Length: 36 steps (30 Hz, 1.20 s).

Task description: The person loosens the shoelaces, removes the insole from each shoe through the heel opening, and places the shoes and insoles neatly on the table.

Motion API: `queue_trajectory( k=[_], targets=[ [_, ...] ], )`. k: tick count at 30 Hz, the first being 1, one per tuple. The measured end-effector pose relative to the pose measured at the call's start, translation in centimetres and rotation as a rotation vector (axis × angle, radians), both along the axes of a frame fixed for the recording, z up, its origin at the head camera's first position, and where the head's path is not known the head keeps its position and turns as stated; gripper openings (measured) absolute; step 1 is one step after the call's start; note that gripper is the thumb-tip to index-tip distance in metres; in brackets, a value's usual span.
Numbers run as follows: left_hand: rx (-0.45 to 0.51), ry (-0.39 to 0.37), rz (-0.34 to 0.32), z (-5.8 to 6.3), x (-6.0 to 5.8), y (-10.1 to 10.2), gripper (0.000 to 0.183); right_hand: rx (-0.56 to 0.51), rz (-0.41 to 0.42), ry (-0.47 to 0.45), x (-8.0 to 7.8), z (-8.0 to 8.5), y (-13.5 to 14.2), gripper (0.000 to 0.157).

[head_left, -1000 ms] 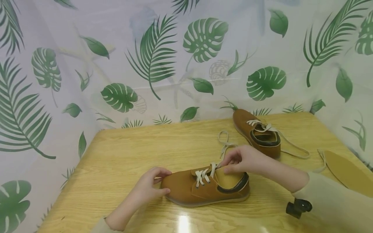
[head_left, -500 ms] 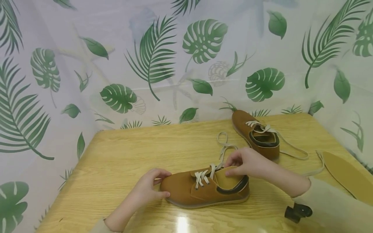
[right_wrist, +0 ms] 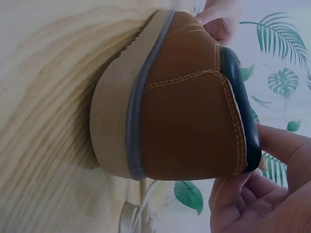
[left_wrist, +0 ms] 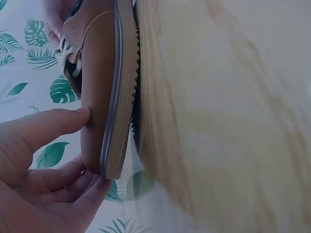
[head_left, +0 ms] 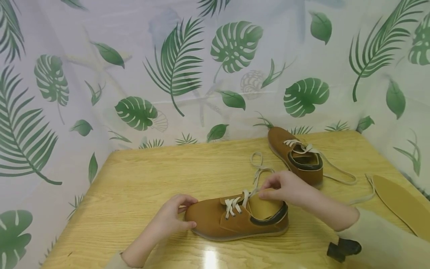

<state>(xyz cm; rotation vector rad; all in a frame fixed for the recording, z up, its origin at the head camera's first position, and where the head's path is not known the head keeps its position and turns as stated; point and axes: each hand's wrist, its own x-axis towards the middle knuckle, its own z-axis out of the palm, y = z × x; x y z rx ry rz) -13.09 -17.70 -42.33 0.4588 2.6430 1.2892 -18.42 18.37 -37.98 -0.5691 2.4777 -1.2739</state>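
A brown lace-up shoe (head_left: 211,218) lies on the table with its toe to the left. My left hand (head_left: 171,215) grips the toe, thumb on the near side and fingers round the front. My right hand (head_left: 285,188) pinches the far side of the shoe's collar. In the right wrist view, its thumb is inside the black padded collar (right_wrist: 238,97) and its fingers are outside. A tan insole (head_left: 265,207) shows in the shoe's opening, partly hidden by the thumb. White laces (head_left: 232,206) cross the front, with a long end trailing behind.
A second brown shoe (head_left: 282,144) stands at the back right, its lace (head_left: 339,179) spread on the wooden table (head_left: 161,172). A loose tan insole (head_left: 399,203) lies by the right edge. A leaf-print cloth (head_left: 201,74) hangs behind.
My right hand has shifted slightly at the far collar, and the shoe's opening shows a little differently round the insole. The left hand keeps its grip on the toe.
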Motion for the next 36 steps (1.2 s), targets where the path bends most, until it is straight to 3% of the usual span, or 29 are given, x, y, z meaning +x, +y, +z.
queue_trajectory(
  k=[4, 20, 36],
  targets=[
    [0.004, -0.002, 0.002, 0.0, 0.0, 0.0, 0.056, -0.009, -0.031, -0.046, -0.2, -0.1, 0.3, 0.018],
    [0.01, -0.003, 0.047, -0.2, 0.4, 0.4, 0.057, 0.0, -0.121, -0.088, -0.9, -0.2, 3.0, 0.022],
    [0.017, -0.011, 0.048, -0.3, 0.4, 0.3, 0.058, 0.008, -0.144, -0.136, -0.9, -0.4, 4.4, 0.027]
  ],
)
